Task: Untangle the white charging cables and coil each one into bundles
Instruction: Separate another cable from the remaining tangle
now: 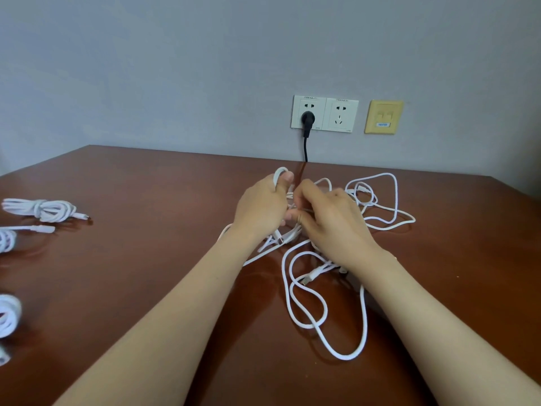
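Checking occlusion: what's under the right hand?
Loose white cables run beneath the right hand on the table, a connector showing by the wrist. Their crossings under the palm are covered.

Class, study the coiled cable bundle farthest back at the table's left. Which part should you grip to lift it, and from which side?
Grip the coiled bundle at its wrapped middle, coming from above. The wraps cinch the loops there, so they should stay together; pulling the connector end that trails right would probably just unwind it.
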The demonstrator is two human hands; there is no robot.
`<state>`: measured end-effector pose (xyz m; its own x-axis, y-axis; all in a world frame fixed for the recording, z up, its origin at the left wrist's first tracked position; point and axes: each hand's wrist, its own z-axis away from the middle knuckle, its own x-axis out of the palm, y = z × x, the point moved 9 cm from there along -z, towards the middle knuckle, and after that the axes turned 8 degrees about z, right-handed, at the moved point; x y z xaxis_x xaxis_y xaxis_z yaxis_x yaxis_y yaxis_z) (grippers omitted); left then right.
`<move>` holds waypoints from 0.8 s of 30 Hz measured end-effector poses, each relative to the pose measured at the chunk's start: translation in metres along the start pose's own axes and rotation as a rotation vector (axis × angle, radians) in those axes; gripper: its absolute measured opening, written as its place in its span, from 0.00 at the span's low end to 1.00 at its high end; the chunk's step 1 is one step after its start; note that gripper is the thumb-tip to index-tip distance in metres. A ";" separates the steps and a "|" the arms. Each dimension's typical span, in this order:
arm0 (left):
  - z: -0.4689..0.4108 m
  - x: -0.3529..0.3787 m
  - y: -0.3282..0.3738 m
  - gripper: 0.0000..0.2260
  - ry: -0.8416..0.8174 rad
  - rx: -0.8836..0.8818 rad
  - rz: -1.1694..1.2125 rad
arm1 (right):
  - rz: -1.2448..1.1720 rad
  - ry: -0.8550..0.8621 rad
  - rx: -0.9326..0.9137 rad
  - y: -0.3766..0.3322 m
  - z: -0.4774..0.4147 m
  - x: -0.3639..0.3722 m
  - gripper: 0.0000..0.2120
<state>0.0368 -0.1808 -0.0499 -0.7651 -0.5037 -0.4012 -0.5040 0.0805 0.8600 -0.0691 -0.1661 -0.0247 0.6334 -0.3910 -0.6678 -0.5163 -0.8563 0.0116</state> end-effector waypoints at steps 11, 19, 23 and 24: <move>-0.001 0.006 -0.004 0.19 -0.088 -0.023 0.077 | -0.118 -0.036 0.062 0.008 0.000 0.003 0.13; 0.003 0.015 -0.012 0.16 -0.219 -0.124 -0.003 | -0.025 -0.152 0.005 0.001 0.000 0.005 0.14; 0.003 0.018 -0.003 0.14 -0.243 -0.023 -0.026 | -0.049 -0.183 -0.019 0.005 -0.001 0.013 0.15; 0.003 0.019 -0.001 0.16 -0.246 0.006 -0.025 | -0.069 -0.196 -0.007 0.007 -0.001 0.015 0.17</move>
<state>0.0213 -0.1874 -0.0590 -0.8266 -0.2807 -0.4878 -0.5259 0.0764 0.8471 -0.0630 -0.1786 -0.0344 0.5421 -0.2587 -0.7995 -0.4713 -0.8813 -0.0344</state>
